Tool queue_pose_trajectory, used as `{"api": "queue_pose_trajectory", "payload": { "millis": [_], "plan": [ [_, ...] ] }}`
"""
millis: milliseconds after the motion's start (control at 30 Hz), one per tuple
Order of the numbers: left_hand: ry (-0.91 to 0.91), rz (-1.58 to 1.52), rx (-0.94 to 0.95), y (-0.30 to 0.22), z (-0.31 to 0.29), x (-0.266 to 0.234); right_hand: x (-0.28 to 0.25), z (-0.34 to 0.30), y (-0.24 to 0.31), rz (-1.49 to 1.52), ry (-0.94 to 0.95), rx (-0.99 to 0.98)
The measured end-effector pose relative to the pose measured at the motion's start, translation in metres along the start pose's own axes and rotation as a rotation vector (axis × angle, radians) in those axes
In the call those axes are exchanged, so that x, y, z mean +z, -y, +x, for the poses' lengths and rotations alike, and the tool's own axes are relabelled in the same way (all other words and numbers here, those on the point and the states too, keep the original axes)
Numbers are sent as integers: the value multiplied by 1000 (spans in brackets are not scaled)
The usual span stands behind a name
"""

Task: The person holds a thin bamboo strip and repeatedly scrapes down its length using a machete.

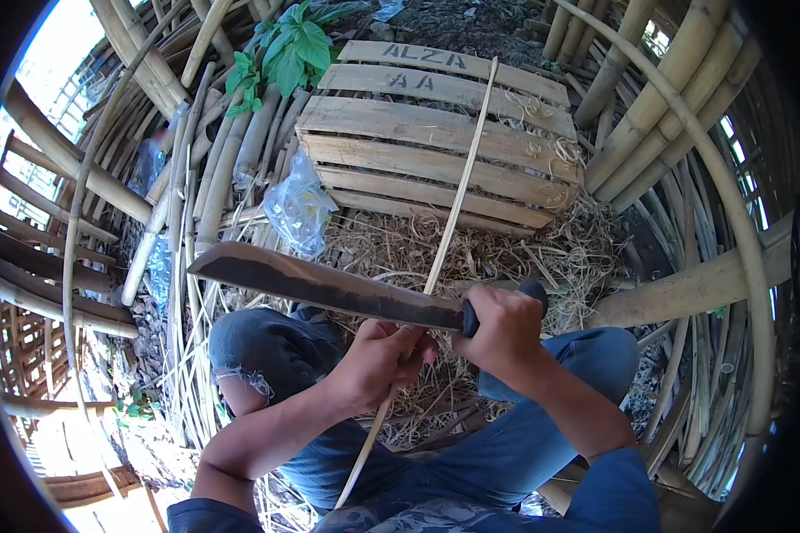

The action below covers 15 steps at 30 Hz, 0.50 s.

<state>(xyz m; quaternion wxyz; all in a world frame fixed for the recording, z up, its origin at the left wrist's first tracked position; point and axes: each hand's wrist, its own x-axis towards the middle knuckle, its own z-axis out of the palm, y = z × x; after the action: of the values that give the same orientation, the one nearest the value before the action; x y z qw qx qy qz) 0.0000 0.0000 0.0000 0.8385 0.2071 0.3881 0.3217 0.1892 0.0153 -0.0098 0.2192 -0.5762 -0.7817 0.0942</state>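
My right hand (507, 327) is closed around the black handle of a machete (329, 289). Its long, dark-and-brown blade points left, lying across a thin bamboo strip (460, 191). My left hand (378, 364) grips that strip just below the blade, fingers wrapped round it. The strip slants from my lap up to the top of a slatted wooden crate (436, 138), passing in front of its boards. Where blade and strip meet, I cannot tell how deep the edge sits, if at all.
Curly shavings (400, 249) cover the ground between my knees and the crate. A clear plastic bag (298, 209) lies at the crate's left corner, near a green leafy plant (298, 53). Bamboo poles (676, 98) lean at the right; more canes (227, 169) are stacked at the left.
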Motion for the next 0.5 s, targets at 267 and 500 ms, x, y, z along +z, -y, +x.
{"api": "queue_pose_trajectory", "payload": {
  "millis": [267,500],
  "plan": [
    [-21,-13,34,-4,4,4,-2,21,-12,-54,-129,-96],
    [23,-29,-37,-1,-2,6,0,31,-35,-135,-242,124]
  ]
}}
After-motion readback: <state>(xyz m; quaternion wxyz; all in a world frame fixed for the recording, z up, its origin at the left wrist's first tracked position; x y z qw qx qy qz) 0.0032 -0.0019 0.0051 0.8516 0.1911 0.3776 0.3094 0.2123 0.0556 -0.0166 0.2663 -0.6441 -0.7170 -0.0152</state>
